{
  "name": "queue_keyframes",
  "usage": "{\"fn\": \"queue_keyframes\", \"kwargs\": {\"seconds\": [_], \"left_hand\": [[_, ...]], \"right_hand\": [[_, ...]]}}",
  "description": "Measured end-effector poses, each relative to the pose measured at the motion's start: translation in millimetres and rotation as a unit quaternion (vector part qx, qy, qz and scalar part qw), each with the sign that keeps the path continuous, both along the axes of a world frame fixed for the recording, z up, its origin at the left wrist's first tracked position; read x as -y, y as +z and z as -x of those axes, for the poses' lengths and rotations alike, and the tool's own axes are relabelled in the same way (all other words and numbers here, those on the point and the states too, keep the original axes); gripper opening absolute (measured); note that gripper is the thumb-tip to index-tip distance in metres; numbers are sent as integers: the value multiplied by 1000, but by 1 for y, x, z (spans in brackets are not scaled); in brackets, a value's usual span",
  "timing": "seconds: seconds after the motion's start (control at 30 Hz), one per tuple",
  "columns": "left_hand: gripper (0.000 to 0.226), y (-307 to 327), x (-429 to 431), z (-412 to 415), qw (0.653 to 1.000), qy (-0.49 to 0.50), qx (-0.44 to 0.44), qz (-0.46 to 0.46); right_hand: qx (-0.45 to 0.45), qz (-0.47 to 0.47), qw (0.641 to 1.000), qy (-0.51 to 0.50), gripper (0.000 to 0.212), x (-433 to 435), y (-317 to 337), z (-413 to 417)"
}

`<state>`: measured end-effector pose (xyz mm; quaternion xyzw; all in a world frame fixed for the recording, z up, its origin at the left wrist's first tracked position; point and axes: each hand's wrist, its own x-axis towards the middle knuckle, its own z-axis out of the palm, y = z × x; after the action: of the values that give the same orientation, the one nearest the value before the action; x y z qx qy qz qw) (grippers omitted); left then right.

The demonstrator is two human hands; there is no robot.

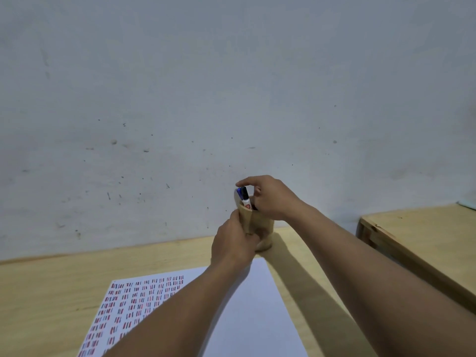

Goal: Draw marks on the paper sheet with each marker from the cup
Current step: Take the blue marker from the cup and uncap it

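Note:
A tan wooden cup [260, 222] stands on the table just beyond the far edge of the white paper sheet [257, 305]. My left hand [233, 247] wraps around the cup's near left side. Two markers [243, 195], one with a blue cap and one with a black cap, stick up out of the cup. My right hand [268, 198] hovers over the cup's mouth, fingers curled down among the markers; whether it grips one is hidden. The sheet's left part is covered with rows of short red, blue and black marks [134, 302].
The light wooden table [51, 284] runs to a scuffed pale wall [231, 86] close behind the cup. A second wooden table [417, 233] stands apart at the right, with a gap between them.

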<state>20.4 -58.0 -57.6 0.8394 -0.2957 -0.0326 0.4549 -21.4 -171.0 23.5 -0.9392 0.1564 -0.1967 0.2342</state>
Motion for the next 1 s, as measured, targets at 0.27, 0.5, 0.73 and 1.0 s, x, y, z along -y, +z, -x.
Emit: {"fn": "queue_keyframes", "kwargs": {"seconds": [0.27,0.5,0.73,1.0], "left_hand": [[38,0,0,2,1000,-5,1,10],[41,-1,0,1,1000,1,9,-4],[38,2,-3,5,1000,9,7,0],[41,8,-6,14,1000,11,-6,-1]], "right_hand": [[-77,-8,996,41,55,9,8,1],[-29,-41,999,18,18,4,13,1],[-10,84,996,-24,15,-2,9,-7],[133,-56,988,-53,20,-1,28,14]]}}
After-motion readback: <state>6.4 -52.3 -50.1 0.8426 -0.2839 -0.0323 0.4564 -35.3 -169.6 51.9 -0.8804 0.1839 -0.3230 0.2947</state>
